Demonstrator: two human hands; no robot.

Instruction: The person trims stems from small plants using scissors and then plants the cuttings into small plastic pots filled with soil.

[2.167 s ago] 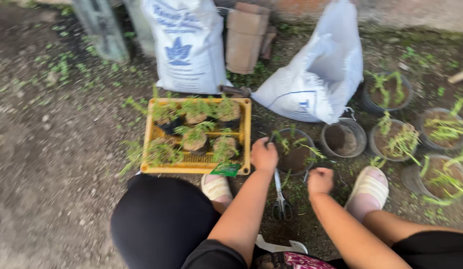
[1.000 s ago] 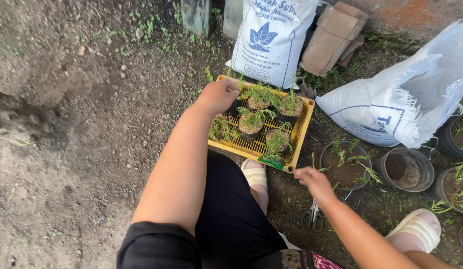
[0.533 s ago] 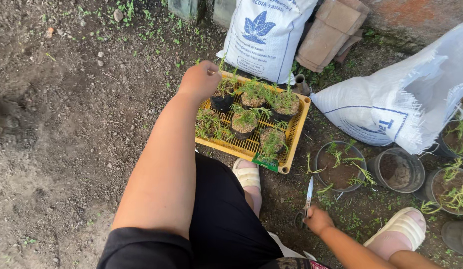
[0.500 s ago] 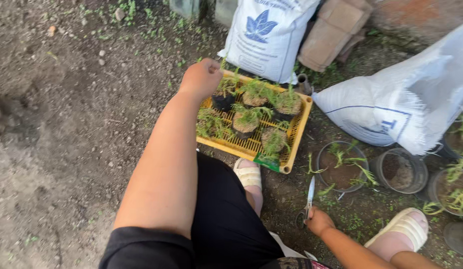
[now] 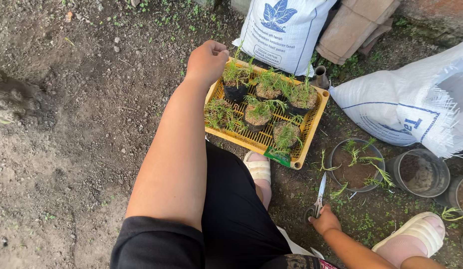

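My left hand (image 5: pixel 206 61) grips the far left corner of a yellow slatted plastic tray (image 5: pixel 311 125). Several small black pots of thin green seedlings (image 5: pixel 258 110) stand in the tray. My right hand (image 5: pixel 325 221) is low on the ground between my feet, closed on the handles of a pair of scissors (image 5: pixel 318 194) whose blades point away from me. A round pot (image 5: pixel 355 166) of soil with a few seedlings sits just beyond the scissors.
Two white woven sacks, one upright (image 5: pixel 284 30) behind the tray and one lying (image 5: pixel 406 107) at the right. Empty dark pots (image 5: pixel 420 173) stand at the right. My sandalled feet (image 5: pixel 259 167) (image 5: pixel 413 239) rest on bare soil. Brown tiles (image 5: pixel 358 22) lean at the back.
My left hand went from the tray's near edge to its far left corner. My right hand dropped to the scissors on the ground and took hold of them.
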